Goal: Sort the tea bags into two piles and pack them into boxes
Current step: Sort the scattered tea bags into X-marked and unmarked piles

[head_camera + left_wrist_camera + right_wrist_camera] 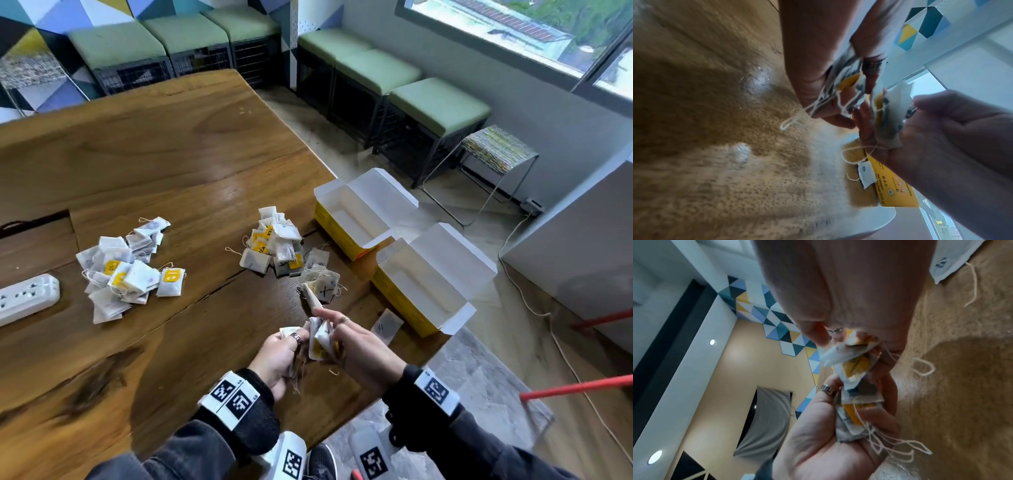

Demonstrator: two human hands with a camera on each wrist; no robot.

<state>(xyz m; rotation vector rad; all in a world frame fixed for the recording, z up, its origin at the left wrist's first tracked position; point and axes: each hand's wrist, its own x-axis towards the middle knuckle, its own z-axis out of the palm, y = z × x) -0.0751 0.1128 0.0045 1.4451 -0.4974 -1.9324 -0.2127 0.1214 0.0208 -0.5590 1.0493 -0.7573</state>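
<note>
low in the frame, the left hand [278,356] is gripping a bunch of white-and-yellow paper tea bags [854,417]. the right hand [356,346] is pinching another white tea bag bundle [322,339] beside it, above the brown wooden table [137,164].

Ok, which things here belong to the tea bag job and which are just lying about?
Job:
- left pile
- middle pile
- small heap
- lone bag
- far box
- near box
- bags in left hand and right hand

Lying about:
- power strip
- green stools
</note>
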